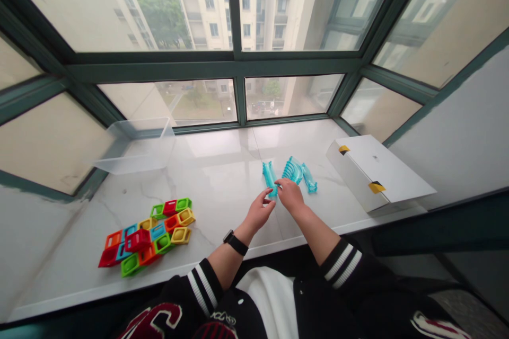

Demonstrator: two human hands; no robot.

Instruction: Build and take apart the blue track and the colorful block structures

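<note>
Both my hands meet over a translucent blue track piece (269,176) on the white marble sill (222,180). My left hand (260,211), with a black watch on its wrist, pinches the piece's near end with curled fingers. My right hand (289,194) closes on the same piece from the right. Just beyond lie a curved blue track piece (293,169) and a third blue piece (309,178), touching neither hand.
A pile of several coloured square blocks (149,235) lies at the sill's near left. A clear plastic bin (135,145) stands at the back left. A white cardboard box (377,172) sits at the right. Window frames enclose the sill on three sides.
</note>
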